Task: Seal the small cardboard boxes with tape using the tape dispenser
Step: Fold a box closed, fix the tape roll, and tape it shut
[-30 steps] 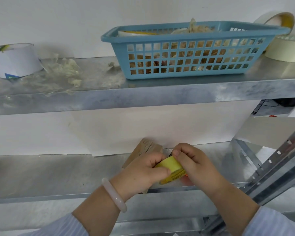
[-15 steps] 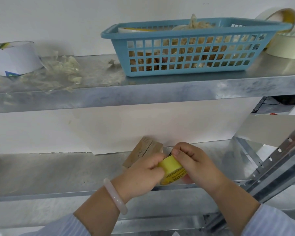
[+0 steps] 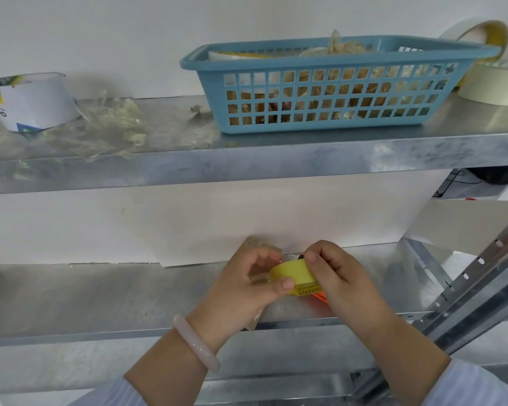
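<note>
Metal shelf point(image 3: 100, 297), yellow tape roll point(image 3: 291, 271) between both grips, left hand point(image 3: 241, 291) and right hand point(image 3: 340, 273) pinching it

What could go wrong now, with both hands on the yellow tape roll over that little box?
1. The left hand and right hand both grip the yellow tape roll, so the cardboard box seems unheld. It reaches the lower shelf's front edge and could be nudged off.
2. Freed tape may stick to fingers or fold onto itself.
</note>
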A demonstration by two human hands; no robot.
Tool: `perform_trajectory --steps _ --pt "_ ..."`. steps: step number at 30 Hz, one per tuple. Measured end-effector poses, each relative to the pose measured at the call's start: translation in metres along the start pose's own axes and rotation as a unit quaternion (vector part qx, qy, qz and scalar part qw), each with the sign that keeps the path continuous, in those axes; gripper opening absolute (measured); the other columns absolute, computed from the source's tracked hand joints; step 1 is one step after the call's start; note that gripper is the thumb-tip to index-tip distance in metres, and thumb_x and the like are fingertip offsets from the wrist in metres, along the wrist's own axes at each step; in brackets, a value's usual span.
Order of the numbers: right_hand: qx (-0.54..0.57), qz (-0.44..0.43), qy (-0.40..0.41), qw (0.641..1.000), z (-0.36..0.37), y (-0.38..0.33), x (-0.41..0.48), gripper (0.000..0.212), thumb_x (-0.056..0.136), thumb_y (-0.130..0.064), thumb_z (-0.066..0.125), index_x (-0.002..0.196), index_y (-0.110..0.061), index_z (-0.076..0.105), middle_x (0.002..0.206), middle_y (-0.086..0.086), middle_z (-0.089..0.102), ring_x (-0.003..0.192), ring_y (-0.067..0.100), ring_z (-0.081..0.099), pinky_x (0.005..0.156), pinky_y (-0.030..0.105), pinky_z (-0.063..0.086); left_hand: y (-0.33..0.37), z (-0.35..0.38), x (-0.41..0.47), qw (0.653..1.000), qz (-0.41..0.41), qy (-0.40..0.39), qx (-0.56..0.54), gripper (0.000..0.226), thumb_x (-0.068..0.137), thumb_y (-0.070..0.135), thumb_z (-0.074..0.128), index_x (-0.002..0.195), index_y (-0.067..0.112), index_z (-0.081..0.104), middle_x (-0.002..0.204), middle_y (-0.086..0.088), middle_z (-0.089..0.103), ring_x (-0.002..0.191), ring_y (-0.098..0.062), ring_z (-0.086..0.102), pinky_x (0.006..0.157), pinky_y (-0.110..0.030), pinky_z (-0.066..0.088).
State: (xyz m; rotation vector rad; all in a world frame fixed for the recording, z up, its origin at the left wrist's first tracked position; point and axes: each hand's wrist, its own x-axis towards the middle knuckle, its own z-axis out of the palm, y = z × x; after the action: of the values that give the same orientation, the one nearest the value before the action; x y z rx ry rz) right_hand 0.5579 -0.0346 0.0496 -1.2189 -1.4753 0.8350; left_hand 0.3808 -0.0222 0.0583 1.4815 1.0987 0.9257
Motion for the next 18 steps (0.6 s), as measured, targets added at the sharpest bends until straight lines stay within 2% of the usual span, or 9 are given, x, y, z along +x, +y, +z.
perform_trajectory --steps 3,6,9,12,16,18 --pt "-0.031 -0.022 0.035 0.999 0.005 0.003 -0.003 0.027 0.085 -0.049 0.049 0.072 -0.026 0.055 0.067 -0.007 0.053 0.063 0.006 0.048 0.059 0.018 0.04 -0.004 0.003 -0.002 0.993 0.029 0.096 0.069 0.031 0.061 0.037 0.083 0.082 0.03 0.062 0.093 0.009 0.063 0.092 -0.005 0.061 0.082 -0.028 0.053" --pt "-0.07 -0.032 0.062 0.995 0.009 0.006 -0.007 0.027 0.086 -0.053 0.045 0.077 -0.03 0.056 0.075 -0.007 0.059 0.07 0.012 0.055 0.063 0.025 0.046 -0.004 0.005 -0.006 0.982 0.046 0.135 0.125 0.022 0.075 0.025 0.084 0.076 0.033 0.063 0.085 0.013 0.064 0.087 -0.001 0.06 0.077 -0.019 0.048" --pt "-0.145 -0.066 0.088 0.983 0.011 0.008 -0.01 0.024 0.088 -0.052 0.043 0.079 -0.033 0.054 0.082 -0.015 0.059 0.079 0.008 0.055 0.064 0.011 0.038 0.0 0.006 -0.01 0.982 0.046 0.124 0.136 0.017 0.079 0.023 0.079 0.075 0.033 0.066 0.079 0.019 0.066 0.08 0.004 0.061 0.068 -0.008 0.042" --pt "-0.188 -0.099 0.117 0.97 0.013 0.01 -0.012 0.029 0.091 -0.047 0.044 0.083 -0.023 0.058 0.077 -0.021 0.054 0.081 0.001 0.052 0.068 0.004 0.034 0.0 0.007 -0.012 0.973 0.061 0.123 0.185 0.01 0.084 0.026 0.074 0.078 0.031 0.068 0.078 0.018 0.065 0.082 0.005 0.059 0.066 -0.008 0.041" --pt "-0.187 -0.097 0.117 0.971 0.014 0.011 -0.014 0.034 0.091 -0.048 0.044 0.084 -0.019 0.06 0.08 -0.019 0.056 0.079 0.004 0.053 0.068 0.006 0.035 0.0 0.006 -0.013 0.966 0.064 0.086 0.237 0.011 0.09 0.03 0.067 0.079 0.031 0.064 0.083 0.014 0.062 0.085 0.0 0.058 0.07 -0.016 0.045" --pt "-0.176 -0.086 0.105 0.975 0.014 0.01 -0.014 0.034 0.09 -0.049 0.044 0.082 -0.021 0.06 0.078 -0.016 0.058 0.077 0.007 0.053 0.066 0.009 0.036 0.001 0.004 -0.012 0.965 0.063 0.067 0.245 0.019 0.091 0.025 0.066 0.076 0.034 0.057 0.085 0.015 0.057 0.091 0.002 0.052 0.07 -0.009 0.04"
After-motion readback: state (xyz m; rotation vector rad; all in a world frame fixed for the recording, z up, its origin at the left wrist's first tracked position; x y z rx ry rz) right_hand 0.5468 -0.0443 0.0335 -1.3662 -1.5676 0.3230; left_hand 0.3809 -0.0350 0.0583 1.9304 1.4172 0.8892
